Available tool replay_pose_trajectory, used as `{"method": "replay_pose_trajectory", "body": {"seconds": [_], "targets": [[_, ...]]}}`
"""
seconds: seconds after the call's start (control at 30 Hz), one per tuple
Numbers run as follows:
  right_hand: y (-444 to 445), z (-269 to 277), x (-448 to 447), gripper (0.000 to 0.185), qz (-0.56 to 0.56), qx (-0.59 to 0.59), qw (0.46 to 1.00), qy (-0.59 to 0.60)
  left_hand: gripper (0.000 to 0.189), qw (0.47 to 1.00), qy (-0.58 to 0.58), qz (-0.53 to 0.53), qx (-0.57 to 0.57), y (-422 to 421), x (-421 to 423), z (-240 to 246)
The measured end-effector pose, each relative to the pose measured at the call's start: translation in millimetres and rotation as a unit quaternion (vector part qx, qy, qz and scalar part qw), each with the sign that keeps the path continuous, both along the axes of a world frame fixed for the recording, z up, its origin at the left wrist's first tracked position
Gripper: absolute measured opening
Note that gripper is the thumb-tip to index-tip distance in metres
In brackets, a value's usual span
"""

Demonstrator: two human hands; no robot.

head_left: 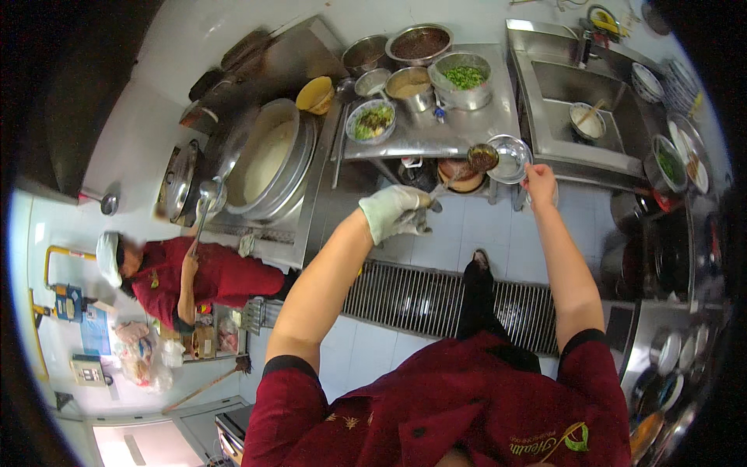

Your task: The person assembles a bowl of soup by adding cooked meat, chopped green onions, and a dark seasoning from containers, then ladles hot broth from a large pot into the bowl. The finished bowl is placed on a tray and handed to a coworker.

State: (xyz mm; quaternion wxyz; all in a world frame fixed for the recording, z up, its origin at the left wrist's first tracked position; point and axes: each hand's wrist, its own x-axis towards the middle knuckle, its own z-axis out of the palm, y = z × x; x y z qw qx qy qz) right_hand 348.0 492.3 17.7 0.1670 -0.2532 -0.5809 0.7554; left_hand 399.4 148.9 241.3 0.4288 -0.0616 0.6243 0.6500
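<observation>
My right hand (540,183), bare, pinches the rim of a clear, shallow bowl (509,159) at the front right corner of the steel table (408,140). A small dark bowl of brown contents (483,157) sits just left of it, overlapping its edge in the picture. My left hand (404,211), in a pale glove with dark fingertips, hangs in front of the table with its fingers partly curled; no object shows in it. On the table's left side stands a patterned bowl of chopped greens (371,121).
Behind are steel pots, one with chopped green herbs (464,77). A sink (578,105) holding a bowl with chopsticks is at right. At left, a co-worker (204,271) holds a ladle by a large pot (268,157). A floor grate (420,298) runs below my arms.
</observation>
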Motion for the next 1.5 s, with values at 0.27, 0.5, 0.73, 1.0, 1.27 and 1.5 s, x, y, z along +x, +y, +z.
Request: {"method": "replay_pose_trajectory", "body": {"seconds": [0.27,0.5,0.73,1.0,1.27,1.5], "targets": [[6.7,-67.2,-158.9,0.02,-0.011,0.047,0.996,-0.081,0.024,0.991,-0.047,-0.113,-0.048,32.4,-206.1,-89.5],[12.3,-84.8,-192.1,0.016,-0.023,0.054,0.995,-0.078,0.026,0.98,-0.062,-0.187,-0.009,45.8,-310.8,-151.8],[3.2,-73.7,-173.0,0.029,-0.064,0.053,0.989,-0.12,0.026,0.943,-0.05,-0.315,-0.092,47.6,-363.4,-190.2],[-39.3,-45.4,-112.1,0.034,-0.06,0.036,0.984,-0.161,0.053,0.841,0.311,-0.436,-0.08,24.7,-391.6,-225.5],[-80.0,-33.6,-67.8,0.035,-0.03,0.009,0.974,-0.225,0.077,0.9,0.268,-0.276,-0.207,0.1,-378.8,-221.4],[-108.5,-14.3,-73.6,0.037,0.015,0.019,0.974,-0.227,0.072,0.918,0.29,-0.201,-0.181,-18.4,-366.7,-219.0]]}}
